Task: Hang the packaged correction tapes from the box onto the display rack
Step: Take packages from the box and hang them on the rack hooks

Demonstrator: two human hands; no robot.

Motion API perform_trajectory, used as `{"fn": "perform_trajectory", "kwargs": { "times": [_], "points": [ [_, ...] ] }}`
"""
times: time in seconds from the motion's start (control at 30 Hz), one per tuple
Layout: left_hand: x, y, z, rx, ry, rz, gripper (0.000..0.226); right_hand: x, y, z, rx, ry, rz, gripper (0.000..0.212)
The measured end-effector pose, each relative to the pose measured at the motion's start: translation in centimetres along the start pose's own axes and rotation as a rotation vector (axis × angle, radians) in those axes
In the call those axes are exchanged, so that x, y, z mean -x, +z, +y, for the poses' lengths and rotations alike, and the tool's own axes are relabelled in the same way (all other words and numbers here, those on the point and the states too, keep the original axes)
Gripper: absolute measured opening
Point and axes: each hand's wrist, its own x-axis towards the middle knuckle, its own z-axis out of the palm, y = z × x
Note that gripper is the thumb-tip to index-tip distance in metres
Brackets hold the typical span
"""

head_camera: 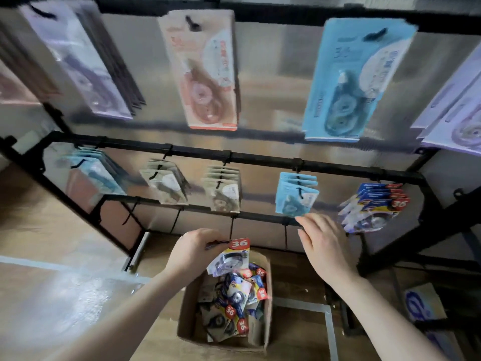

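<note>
Head view, lower centre of the frame: the left hand (194,252) pinches the top edge of one packaged correction tape (230,256), a blue-and-white card with a red "36" corner, and holds it just above the box (266,295). The right hand (322,246), right of centre, is spread flat with straight fingers and holds nothing; its fingertips lie near the lower black bar of the display rack (260,158), just below a bunch of pale blue packs (295,194).

Outward from the hands, the cardboard box sits on the floor at bottom centre, with many more packs of the same red-cornered kind heaped inside. At the right end of the middle rail hangs a matching bunch of blue-and-red packs (374,207). Other hooks carry beige and blue packs, and larger ones hang along the top of the frame.

By my reading, the step in hand is carrying one pack from box to hook. The next move calls for lifting it up and to the right toward the matching bunch, turning the card so its hang hole faces the hook tip, then sliding it on.
</note>
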Motion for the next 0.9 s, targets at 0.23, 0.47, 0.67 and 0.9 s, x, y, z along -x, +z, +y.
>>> {"fn": "perform_trajectory", "kwargs": {
  "times": [0.23, 0.47, 0.67, 0.9],
  "points": [
    [2.8, -6.7, -9.2, -0.017, -0.039, 0.002, 0.005, -1.0, 3.5, -11.5, -0.038, 0.022, 0.013, 0.024],
    [2.5, -8.2, -16.1, -0.059, -0.077, 0.01, 0.006, -0.5, 9.8, -15.8, -0.099, 0.006, -0.006, 0.029],
    [2.9, -4.2, -25.3, -0.082, -0.059, 0.057, 0.009, -0.3, 19.8, -19.2, -0.182, -0.055, -0.039, 0.029],
    [1.1, 2.1, -40.0, -0.05, 0.056, 0.279, 0.006, 0.5, 35.7, -21.3, -0.271, -0.084, 0.073, 0.027]
  ]
}}
